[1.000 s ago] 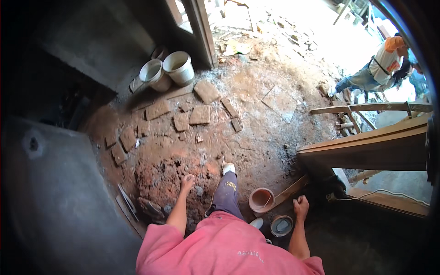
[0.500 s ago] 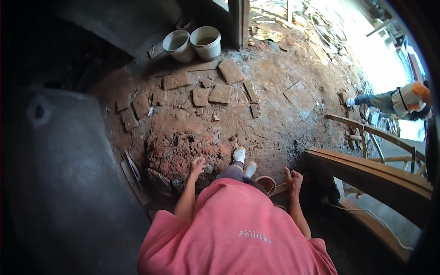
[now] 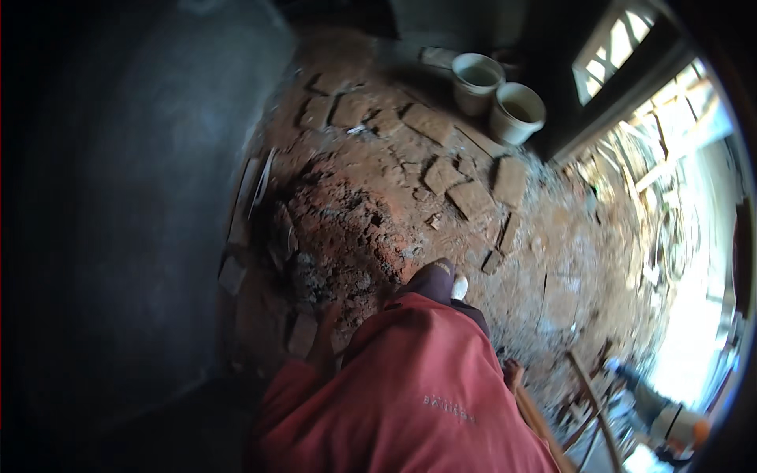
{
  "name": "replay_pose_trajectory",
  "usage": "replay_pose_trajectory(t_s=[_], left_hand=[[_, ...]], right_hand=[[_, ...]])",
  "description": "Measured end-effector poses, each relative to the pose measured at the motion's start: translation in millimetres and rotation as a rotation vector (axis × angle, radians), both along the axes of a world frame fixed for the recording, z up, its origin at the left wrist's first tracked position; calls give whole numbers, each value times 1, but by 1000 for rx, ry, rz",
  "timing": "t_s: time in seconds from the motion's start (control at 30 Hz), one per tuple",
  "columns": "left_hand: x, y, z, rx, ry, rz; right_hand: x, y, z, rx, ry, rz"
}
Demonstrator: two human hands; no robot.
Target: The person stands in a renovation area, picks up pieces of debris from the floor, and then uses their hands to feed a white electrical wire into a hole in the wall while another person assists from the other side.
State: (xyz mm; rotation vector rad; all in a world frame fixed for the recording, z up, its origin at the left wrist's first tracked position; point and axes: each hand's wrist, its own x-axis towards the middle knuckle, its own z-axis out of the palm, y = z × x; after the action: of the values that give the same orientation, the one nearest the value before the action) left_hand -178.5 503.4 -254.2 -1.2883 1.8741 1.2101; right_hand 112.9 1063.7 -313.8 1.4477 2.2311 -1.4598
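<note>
Blurred and dim, my left hand [image 3: 330, 314] hangs at the left of my red shirt, over a mound of reddish, lumpy soil and rubble [image 3: 351, 221]; its fingers are smeared. My right hand [image 3: 512, 372] shows in part at the right edge of the shirt, close to a wooden board [image 3: 548, 437]; what either hand holds, if anything, I cannot make out. A white-shod foot [image 3: 459, 288] in dark trousers stands just right of the mound.
A grey wall [image 3: 158, 197] fills the left. Flat broken slabs [image 3: 469, 197] lie around two whitish buckets [image 3: 477, 83] [image 3: 516, 114] by a doorway. A co-worker [image 3: 670, 426] is at the bottom right, beyond wooden trestle bars [image 3: 595, 406]; scrap wood lies in the bright opening [image 3: 654, 181].
The view has turned left: the wall now fills more of the picture, the buckets and doorway have shifted right, and the co-worker and trestle have swung to the bottom right.
</note>
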Motion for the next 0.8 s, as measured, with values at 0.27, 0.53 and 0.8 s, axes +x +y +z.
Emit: replay_pose_trajectory(t_s=[0.27, 0.53, 0.8], left_hand=[[38, 83, -41, 69, 326, -285], [-44, 62, -62, 220, -73, 128], [-289, -17, -84, -56, 82, 397]], right_hand=[[-328, 172, 53, -104, 144, -123], [-651, 64, 108, -278, 421, 341], [-855, -31, 76, 48, 388, 1065]])
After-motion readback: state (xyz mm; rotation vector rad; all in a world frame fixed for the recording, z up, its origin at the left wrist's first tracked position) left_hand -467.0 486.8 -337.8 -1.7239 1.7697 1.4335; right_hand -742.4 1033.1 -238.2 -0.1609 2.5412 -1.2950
